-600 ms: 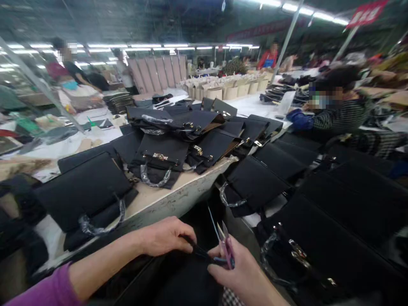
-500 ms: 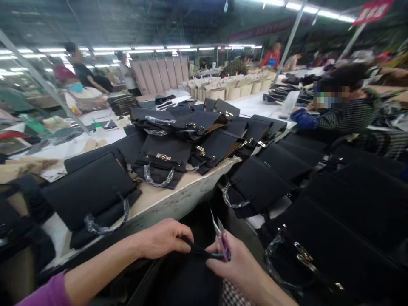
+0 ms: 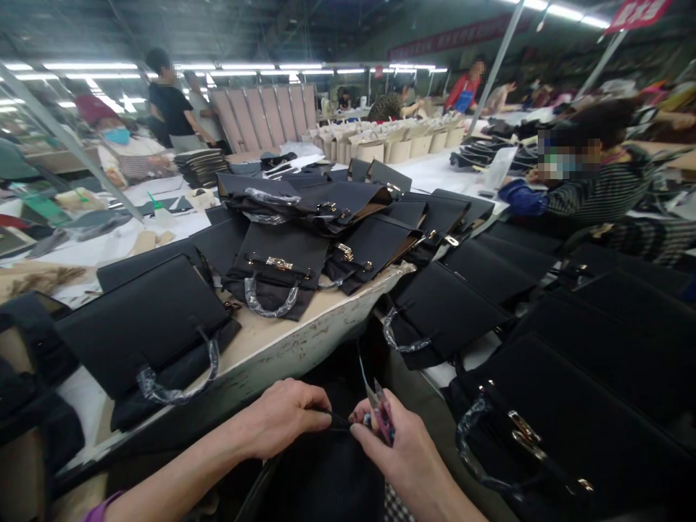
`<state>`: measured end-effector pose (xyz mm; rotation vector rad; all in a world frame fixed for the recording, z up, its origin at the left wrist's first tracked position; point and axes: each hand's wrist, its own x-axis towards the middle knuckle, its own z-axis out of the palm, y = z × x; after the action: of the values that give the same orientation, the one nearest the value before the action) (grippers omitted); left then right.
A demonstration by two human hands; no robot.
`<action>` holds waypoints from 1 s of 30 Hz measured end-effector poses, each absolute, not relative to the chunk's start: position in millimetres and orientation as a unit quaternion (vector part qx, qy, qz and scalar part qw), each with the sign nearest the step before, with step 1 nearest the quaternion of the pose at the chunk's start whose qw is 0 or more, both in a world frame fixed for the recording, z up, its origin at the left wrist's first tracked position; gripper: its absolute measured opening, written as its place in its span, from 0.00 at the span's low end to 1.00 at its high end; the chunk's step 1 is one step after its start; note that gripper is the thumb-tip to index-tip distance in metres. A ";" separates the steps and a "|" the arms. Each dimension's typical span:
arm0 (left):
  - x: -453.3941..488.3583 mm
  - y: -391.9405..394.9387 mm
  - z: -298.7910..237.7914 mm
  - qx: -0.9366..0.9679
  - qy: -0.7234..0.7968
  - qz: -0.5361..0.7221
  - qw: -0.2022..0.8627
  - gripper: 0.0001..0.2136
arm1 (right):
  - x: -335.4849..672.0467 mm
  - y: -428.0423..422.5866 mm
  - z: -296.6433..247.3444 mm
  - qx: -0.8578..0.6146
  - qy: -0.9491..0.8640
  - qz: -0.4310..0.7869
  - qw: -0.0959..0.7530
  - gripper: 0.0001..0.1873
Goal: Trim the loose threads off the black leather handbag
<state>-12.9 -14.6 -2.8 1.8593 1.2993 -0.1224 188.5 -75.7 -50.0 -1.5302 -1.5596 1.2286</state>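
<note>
My left hand (image 3: pixel 286 417) is closed, with thumb and forefinger pinching the upper edge of a black bag (image 3: pixel 326 478) in my lap. Just to its right, my right hand (image 3: pixel 407 446) pinches the same dark edge between thumb and fingers. Small pink-handled scissors (image 3: pixel 383 415) rest in that right hand, blades pointing up and away from the edge. A thin pale strip or tool, which I cannot make out, rises beside the blades. Much of the bag is too dark to tell its shape.
Black handbags with plastic-wrapped handles (image 3: pixel 272 299) are heaped on the worktable (image 3: pixel 320 337) ahead. More black bags (image 3: pixel 592 391) lie to the right. A co-worker in striped sleeves (image 3: pixel 598 188) sits at the right; others stand or sit further back. Cream bags (image 3: pixel 396 145) line the far table.
My right thumb has moved up along the black edge, and the scissors sit slightly lower in the hand. Both hands still pinch the bag. The camera view has shifted slightly.
</note>
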 end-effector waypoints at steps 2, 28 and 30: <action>-11.7 -14.3 -5.2 0.748 0.518 -0.047 0.411 0.09 | 187.0 -76.1 -52.1 -0.591 -0.607 0.439 0.299 0.03; -94.2 -11.4 0.7 0.700 0.486 -0.025 0.523 0.08 | 105.7 -39.2 -43.4 -0.540 -0.518 0.593 0.296 0.11; -93.5 -12.1 3.6 0.726 0.493 -0.030 0.479 0.10 | 103.1 -41.6 -45.3 -0.541 -0.516 0.586 0.312 0.12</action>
<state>-93.5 -12.1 3.6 1.7723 1.2023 -0.0742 103.1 -41.6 -45.3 -1.4280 -1.3617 1.5468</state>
